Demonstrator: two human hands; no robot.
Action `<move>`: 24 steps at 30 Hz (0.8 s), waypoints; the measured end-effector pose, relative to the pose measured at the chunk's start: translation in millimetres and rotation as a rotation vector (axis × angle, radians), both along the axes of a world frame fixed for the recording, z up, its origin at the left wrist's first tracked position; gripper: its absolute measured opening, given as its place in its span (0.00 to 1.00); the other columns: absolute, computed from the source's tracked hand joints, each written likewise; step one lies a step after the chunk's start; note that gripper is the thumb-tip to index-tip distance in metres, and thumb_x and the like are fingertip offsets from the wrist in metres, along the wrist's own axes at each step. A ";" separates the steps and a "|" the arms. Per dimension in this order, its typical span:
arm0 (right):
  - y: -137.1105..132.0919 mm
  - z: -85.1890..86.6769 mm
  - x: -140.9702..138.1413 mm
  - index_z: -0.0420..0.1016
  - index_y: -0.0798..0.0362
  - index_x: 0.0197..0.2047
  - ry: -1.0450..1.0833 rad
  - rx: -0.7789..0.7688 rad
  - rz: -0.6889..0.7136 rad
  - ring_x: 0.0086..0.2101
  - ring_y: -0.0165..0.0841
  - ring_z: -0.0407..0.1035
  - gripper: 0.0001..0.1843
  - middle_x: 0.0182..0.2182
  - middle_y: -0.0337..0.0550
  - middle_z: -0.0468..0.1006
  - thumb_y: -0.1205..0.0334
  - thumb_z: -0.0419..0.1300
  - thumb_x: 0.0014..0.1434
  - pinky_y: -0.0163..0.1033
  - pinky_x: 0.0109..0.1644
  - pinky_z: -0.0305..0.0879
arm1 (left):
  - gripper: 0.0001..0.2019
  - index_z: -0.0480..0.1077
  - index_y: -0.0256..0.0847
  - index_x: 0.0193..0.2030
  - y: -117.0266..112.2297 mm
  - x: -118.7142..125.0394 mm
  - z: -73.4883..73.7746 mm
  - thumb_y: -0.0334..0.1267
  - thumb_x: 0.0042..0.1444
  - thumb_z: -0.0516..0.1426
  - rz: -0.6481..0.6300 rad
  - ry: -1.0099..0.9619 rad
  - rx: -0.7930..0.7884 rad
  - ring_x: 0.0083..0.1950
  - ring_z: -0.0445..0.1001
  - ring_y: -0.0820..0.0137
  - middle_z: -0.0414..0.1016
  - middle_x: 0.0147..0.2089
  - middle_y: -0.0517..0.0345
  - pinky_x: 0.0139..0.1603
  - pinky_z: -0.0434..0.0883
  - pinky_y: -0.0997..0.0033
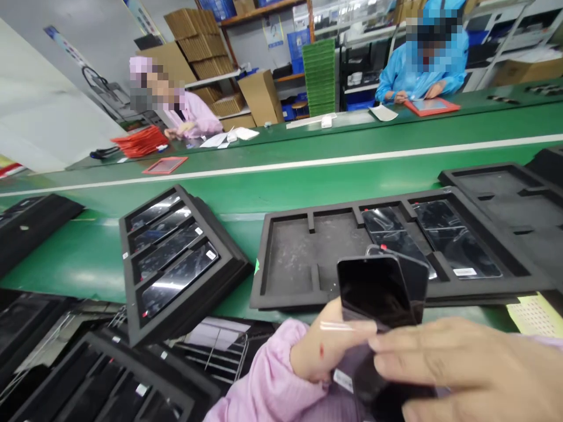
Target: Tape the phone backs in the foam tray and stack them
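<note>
In my left hand (323, 346) is a black phone screen (373, 290), gripped with the thumb across its front. A second dark panel (417, 287) shows just behind it, with a clear rim at the top; whether my hand holds this one too I cannot tell. A shiny clear film (347, 326) crosses my left thumb. My right hand (475, 366) lies over the lower part of the screen, fingers stretched out and fingertips by the left thumb. Beyond the hands, a black foam tray (281, 302) carries phone screens in its right-hand slots, while its left slots are bare.
Stacked foam trays (189, 299) with several screens stand at the left, more trays (109, 381) below on a wire rack (220, 357). Another tray (505, 181) is at the right. Across the green conveyor (237, 187) two people work near red frames (433, 106). Yellow paper (534, 316) lies at right.
</note>
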State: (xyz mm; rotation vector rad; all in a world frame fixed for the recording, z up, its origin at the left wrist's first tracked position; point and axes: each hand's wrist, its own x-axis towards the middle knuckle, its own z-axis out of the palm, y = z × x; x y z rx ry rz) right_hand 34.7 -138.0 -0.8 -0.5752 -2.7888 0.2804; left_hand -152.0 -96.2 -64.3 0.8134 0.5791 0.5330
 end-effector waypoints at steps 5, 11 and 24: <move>15.1 -9.6 2.6 0.74 0.54 0.45 0.072 0.161 -0.089 0.57 0.39 0.57 0.19 0.54 0.45 0.68 0.72 0.44 0.62 0.49 0.57 0.62 | 0.23 0.74 0.37 0.45 2.2 3.7 3.2 0.53 0.49 0.60 0.125 0.000 -0.032 0.45 0.71 0.61 0.76 0.42 0.51 0.50 0.64 0.65; 31.3 -30.4 -1.2 0.69 0.53 0.25 0.234 0.264 -0.434 0.47 0.46 0.63 0.16 0.43 0.51 0.72 0.61 0.53 0.63 0.54 0.44 0.62 | 0.21 0.73 0.35 0.46 -1.7 2.6 -2.5 0.48 0.49 0.62 0.133 -0.047 -0.098 0.47 0.71 0.58 0.76 0.44 0.49 0.50 0.64 0.62; 9.8 -57.1 -17.3 0.63 0.50 0.28 0.335 -0.640 -0.969 0.17 0.29 0.60 0.11 0.15 0.32 0.65 0.52 0.56 0.53 0.33 0.20 0.53 | 0.19 0.70 0.40 0.43 -7.7 -8.1 -7.1 0.46 0.46 0.64 0.473 0.046 -0.028 0.48 0.72 0.59 0.76 0.44 0.53 0.50 0.66 0.63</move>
